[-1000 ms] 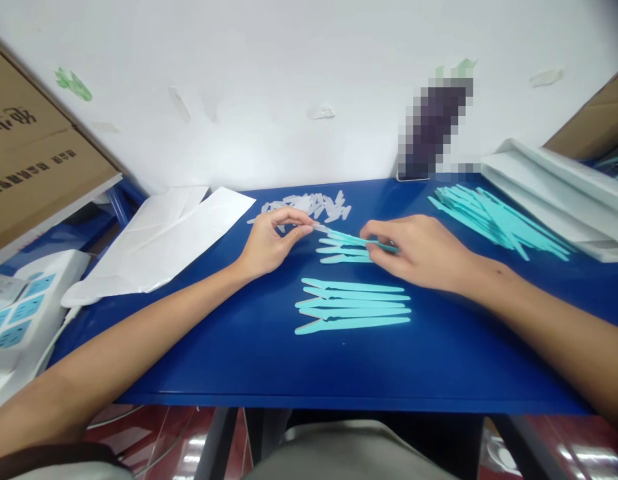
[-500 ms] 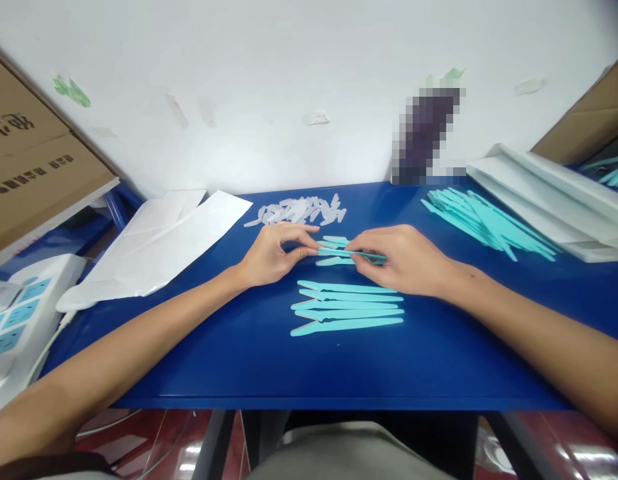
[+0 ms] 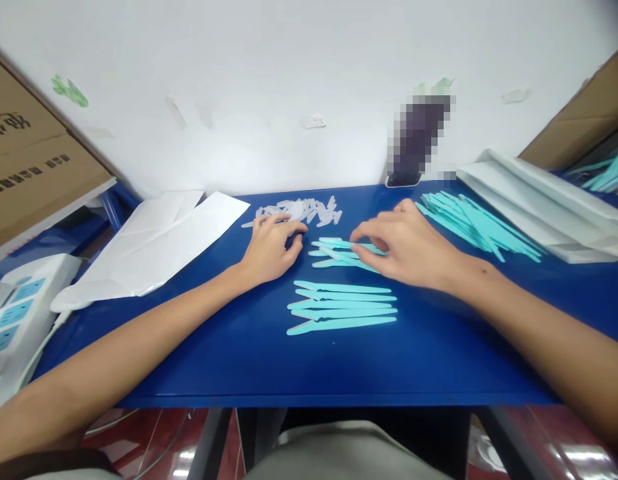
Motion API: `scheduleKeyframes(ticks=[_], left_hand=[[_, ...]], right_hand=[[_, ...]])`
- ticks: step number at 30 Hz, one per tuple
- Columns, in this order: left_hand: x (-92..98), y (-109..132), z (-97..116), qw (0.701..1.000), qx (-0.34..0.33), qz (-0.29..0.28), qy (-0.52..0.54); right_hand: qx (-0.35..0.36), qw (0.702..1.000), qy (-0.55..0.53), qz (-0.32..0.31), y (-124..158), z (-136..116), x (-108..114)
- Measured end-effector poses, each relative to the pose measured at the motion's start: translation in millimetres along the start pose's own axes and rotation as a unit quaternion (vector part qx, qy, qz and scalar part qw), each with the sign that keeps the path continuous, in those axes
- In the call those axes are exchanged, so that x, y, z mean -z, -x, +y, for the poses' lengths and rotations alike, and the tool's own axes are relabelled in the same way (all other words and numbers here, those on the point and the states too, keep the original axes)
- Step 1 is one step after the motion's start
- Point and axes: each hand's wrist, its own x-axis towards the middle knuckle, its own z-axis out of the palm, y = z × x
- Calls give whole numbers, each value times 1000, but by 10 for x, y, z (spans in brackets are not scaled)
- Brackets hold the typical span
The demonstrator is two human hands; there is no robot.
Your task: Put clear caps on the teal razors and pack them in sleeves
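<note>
My left hand rests at the near edge of a pile of small translucent white blade covers, its thumb and index finger apart and nothing visible between them. Over the back group of teal eyebrow razors, my right hand has its thumb and forefinger spread; one razor in that group lies slanted across the others. Its handle ends are hidden by my right hand. Closer to me, a row of several eyebrow razors lies flat, blade ends to the left.
A heap of teal razors lies on the blue table at right, beside a white bag. White sheets and a power strip are at left. A phone-like dark, pixelated object leans on the wall.
The razor between my hands has been let go and lies on the back group. My left hand has drawn left to the cover pile; my right hand's fingers have opened.
</note>
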Motion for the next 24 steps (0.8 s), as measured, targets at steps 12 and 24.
scheduleKeyframes(ticks=[12,24], left_hand=[[6,3,-86,993,-86,-15,84],[-18,-18,-61,996,-55,0,69]], right_hand=[[27,977,-77,-198,76,-263,-8],[-70,964,-109,-231,29,-248,98]])
